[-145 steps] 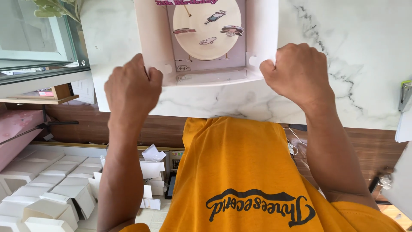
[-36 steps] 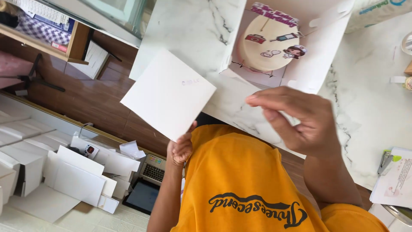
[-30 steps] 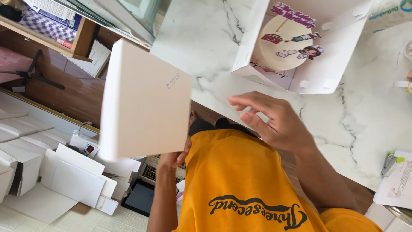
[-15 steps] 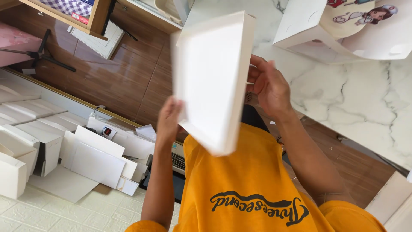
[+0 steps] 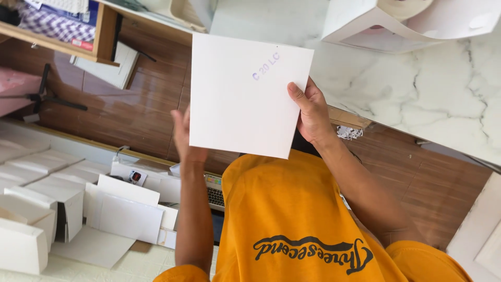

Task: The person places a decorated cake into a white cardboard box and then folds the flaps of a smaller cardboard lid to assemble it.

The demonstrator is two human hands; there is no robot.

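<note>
White square card point(image 5: 245, 99) held upright between both hands. Right hand point(image 5: 313, 115): thumb pressed on the card's front near its right edge, fingers behind. Left hand point(image 5: 183, 137): mostly hidden behind the card's left edge, grip not discernible. Marble counter point(image 5: 417, 99) and an open white box point(image 5: 396, 26) lie beyond the fingertips.

The marble desk point(image 5: 396, 89) lies open right of the raised card point(image 5: 245, 94); an open white box point(image 5: 376, 26) blocks its far edge, folded boxes point(image 5: 47, 198) crowd the floor left.
</note>
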